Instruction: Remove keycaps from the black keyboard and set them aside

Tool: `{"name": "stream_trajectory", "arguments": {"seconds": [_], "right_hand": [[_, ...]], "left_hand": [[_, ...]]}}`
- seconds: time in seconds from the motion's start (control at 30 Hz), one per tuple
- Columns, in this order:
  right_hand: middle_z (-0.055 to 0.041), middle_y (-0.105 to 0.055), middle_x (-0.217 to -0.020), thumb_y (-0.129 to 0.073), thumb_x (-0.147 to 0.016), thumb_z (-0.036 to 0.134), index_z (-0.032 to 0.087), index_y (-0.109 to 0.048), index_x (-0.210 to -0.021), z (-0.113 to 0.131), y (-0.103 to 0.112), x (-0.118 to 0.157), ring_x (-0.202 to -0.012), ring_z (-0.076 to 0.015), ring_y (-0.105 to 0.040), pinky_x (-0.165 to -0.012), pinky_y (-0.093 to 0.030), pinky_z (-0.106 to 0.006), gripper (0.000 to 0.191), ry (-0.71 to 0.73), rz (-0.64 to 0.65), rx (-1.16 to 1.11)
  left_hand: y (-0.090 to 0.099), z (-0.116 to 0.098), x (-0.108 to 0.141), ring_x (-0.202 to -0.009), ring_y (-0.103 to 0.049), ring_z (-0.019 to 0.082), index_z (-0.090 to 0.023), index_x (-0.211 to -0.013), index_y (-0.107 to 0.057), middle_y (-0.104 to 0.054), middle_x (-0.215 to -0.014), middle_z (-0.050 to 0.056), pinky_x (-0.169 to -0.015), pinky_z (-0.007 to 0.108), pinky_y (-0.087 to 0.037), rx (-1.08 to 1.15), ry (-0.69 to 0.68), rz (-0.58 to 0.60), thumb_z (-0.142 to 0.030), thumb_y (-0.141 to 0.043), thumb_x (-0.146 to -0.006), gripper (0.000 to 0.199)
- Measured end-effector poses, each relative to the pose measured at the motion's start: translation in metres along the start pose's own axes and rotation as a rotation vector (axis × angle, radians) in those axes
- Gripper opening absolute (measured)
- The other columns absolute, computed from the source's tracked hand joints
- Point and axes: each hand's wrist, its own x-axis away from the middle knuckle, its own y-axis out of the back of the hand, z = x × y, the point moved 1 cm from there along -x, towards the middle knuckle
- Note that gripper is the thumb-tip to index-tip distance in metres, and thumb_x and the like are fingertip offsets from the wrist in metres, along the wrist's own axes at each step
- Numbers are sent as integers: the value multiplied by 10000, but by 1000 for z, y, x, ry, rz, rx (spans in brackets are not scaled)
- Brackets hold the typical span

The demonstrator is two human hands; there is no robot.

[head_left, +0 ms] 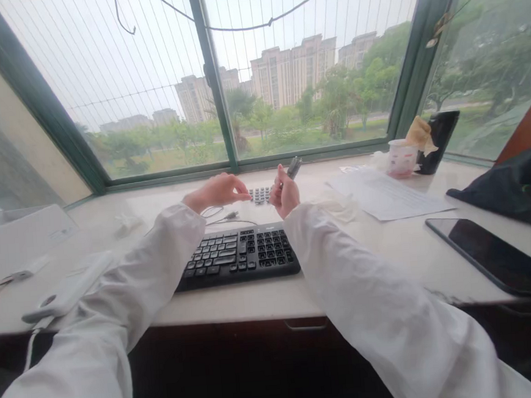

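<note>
My right hand (286, 192) is closed around a slim grey tool (295, 167), whose pronged tip points up and away; its exact kind is unclear. My left hand (219, 191) hovers at the left side of a small grid of light grey pieces (260, 195), thumb and forefinger drawn together in a pinch. Whatever lies between those fingertips is too small to make out. Closer to me, between my forearms, lies a black keyboard (235, 277). Its number pad at the right looks different from the other keys, and my left sleeve hides its left end.
Behind the keyboard lies a cable with a plug (231, 216). To the right are a paper sheet (389, 195), a paper cup (402, 157), a phone (495, 254) and dark cloth (521, 182). Keys (18, 276), a white device (70, 288) and a box (24, 236) stand left.
</note>
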Motion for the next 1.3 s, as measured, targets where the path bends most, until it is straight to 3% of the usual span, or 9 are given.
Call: {"name": "stream_trajectory", "arguments": {"seconds": [0.1,0.2,0.33,0.43,0.53,0.63,0.93,1.13,1.3], "right_hand": [[109,-169,-359,-560,-883,544,217,-230,-561,-1,-5,7,-325,-49,-106,-321,-96,-212,566,-5,112,-96],[100,-158,-366,-524,-895,573,212,-175,-566,-1,-7,12,-337,-60,-99,-328,-118,-218,600,7,182,-179],[87,-179,-377,-507,-908,566,204,-172,-560,-3,-8,16,-353,-69,-121,-339,-155,-217,603,-1,211,-199],[69,-219,-392,-504,-911,555,203,-197,-545,-6,-9,17,-379,-84,-242,-387,-286,-214,594,-2,221,-198],[49,-277,-433,-542,-888,551,201,-214,-537,-9,-10,18,-468,-104,-385,-501,-417,-230,595,9,241,-197],[42,-307,-479,-565,-874,548,197,-219,-537,-10,-10,20,-514,-106,-418,-545,-448,-236,597,-10,250,-177],[55,-343,-493,-603,-881,466,193,-333,-554,-8,-13,23,-490,-82,-413,-505,-422,-209,505,-77,251,-218],[66,-388,-510,-627,-867,455,201,-435,-627,-5,-15,23,-459,-73,-416,-474,-409,-208,398,-66,172,-182],[81,-306,-456,-574,-892,493,204,-388,-606,-4,-12,23,-388,-64,-292,-386,-298,-193,447,-73,178,-145]], "left_hand": [[-5,-16,26,-544,-581,101,-195,-819,-769,-722,-687,26,-568,215,-401,189,-65,-32,-559,-599,-829,401],[-21,-24,41,-496,-570,89,-154,-833,-758,-709,-670,42,-511,197,-411,412,-76,-30,-557,-601,-833,432],[-39,-31,45,-526,-588,77,-123,-855,-750,-736,-832,79,-533,194,-464,654,-61,-41,-538,-599,-844,442],[-42,-35,45,-523,-569,65,-105,-812,-743,-734,-834,87,-539,193,-475,749,-18,-62,-546,-590,-849,468],[-44,-34,46,-518,-553,61,-99,-806,-743,-735,-822,94,-507,183,-455,785,31,-32,-554,-595,-845,480],[-49,-30,45,-530,-554,65,-103,-817,-747,-738,-831,94,-496,182,-448,811,27,9,-556,-598,-841,477],[-46,-27,46,-528,-556,70,-99,-811,-757,-733,-793,93,-498,191,-450,833,21,14,-544,-596,-848,474],[-44,-28,48,-516,-538,68,-98,-782,-750,-727,-777,88,-501,196,-435,837,39,37,-552,-604,-837,480],[-43,-29,50,-542,-544,79,-109,-784,-749,-729,-791,85,-526,210,-437,825,44,54,-586,-601,-821,501]]}}
